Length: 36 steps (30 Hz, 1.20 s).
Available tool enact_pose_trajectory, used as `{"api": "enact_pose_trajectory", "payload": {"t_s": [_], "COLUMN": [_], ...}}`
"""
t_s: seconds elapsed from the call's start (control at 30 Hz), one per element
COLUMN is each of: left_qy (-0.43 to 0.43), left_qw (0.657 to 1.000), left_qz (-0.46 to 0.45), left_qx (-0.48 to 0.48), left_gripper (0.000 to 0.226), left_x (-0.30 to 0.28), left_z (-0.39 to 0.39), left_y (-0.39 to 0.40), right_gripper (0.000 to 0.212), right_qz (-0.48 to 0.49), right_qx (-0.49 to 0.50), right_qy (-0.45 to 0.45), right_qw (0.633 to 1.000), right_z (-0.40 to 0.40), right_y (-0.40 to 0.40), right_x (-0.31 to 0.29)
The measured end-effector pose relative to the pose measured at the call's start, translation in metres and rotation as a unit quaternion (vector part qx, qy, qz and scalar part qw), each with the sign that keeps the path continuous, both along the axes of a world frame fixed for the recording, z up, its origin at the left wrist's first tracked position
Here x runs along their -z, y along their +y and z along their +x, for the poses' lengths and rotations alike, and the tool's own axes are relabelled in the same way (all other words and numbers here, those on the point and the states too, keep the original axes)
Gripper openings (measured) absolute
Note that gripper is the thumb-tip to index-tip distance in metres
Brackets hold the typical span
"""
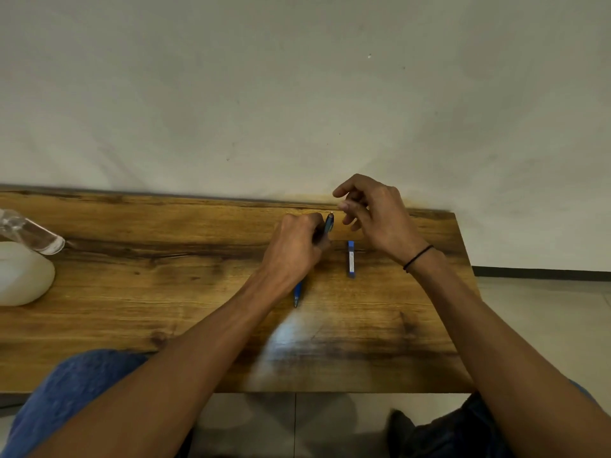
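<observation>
Knees: blue denim trouser legs (pixel 76 391) sit closest, at 6 o'clock below the near edge of the brown wood-grain table (pixel 165 276).
Left hand: the left hand (pixel 294 249) is curled into a closed fist around the lower part of a slim dark blue-green pen-like barrel (pixel 329 224), held just above the tabletop.
Barrel axis: its long axis runs from the fist toward about 1 o'clock, and the free end with a small pale tip is uppermost.
Right hand: the right hand (pixel 380 216) hovers at 2 o'clock from the fist. Its fingers are loosely bent, and thumb and forefinger come close together just beside the pale tip. I cannot tell whether they pinch anything small.
Key relation: the barrel's open end points straight at the right fingertips, so the right hand is the nearer one to work on that end, probably feeding or capping it.
Barrel look: narrow, smooth and dark, and half hidden by the left fingers.
Blue case: a slim blue rectangular plastic case (pixel 351 259) lies flat at 3 o'clock from the fist, its long axis running 12 to 6.
Second pen: a blue pen with a dark tip (pixel 297 294) lies under the left wrist at 6 o'clock.
Far left: a clear plastic bottle (pixel 33 233) leans on a white rounded object (pixel 23 276) at 9 o'clock, well apart.
</observation>
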State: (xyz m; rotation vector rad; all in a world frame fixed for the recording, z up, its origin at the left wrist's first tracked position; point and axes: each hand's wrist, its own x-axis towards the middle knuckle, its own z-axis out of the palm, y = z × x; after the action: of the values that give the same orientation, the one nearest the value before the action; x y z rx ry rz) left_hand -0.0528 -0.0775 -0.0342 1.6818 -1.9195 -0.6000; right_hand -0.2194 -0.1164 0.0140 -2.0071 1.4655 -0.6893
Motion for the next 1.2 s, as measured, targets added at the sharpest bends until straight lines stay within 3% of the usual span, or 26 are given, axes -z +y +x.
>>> {"api": "enact_pose_trajectory", "payload": {"t_s": [0.27, 0.47, 0.7, 0.9, 1.07, 1.2], "left_qy": [0.008, 0.014, 0.008, -0.008, -0.008, -0.002], "left_qw": [1.000, 1.000, 1.000, 1.000, 1.000, 1.000], "left_qz": [-0.015, -0.003, -0.004, -0.008, 0.012, 0.018], "left_qx": [0.000, -0.008, -0.005, -0.006, -0.012, -0.016], "left_gripper": [0.005, 0.010, 0.007, 0.012, 0.012, 0.016], "left_x": [-0.003, -0.002, -0.003, 0.000, 0.004, 0.007], "left_z": [0.002, 0.002, 0.002, 0.000, 0.000, 0.000], "left_y": [0.000, 0.000, 0.000, -0.001, -0.002, -0.003], "right_gripper": [0.028, 0.025, 0.016, 0.010, 0.011, 0.010], "right_qz": [-0.004, -0.014, -0.022, -0.057, -0.090, -0.081], "right_qx": [-0.069, -0.101, -0.071, -0.065, -0.127, -0.153], "right_qy": [0.187, 0.237, 0.211, 0.087, 0.088, 0.143], "right_qw": [0.980, 0.966, 0.975, 0.993, 0.984, 0.974], "right_z": [0.005, 0.013, 0.014, -0.001, 0.003, 0.011], "right_y": [0.001, 0.009, 0.006, -0.011, -0.005, -0.001], "right_x": [0.034, 0.049, 0.045, -0.005, -0.038, -0.040]}}
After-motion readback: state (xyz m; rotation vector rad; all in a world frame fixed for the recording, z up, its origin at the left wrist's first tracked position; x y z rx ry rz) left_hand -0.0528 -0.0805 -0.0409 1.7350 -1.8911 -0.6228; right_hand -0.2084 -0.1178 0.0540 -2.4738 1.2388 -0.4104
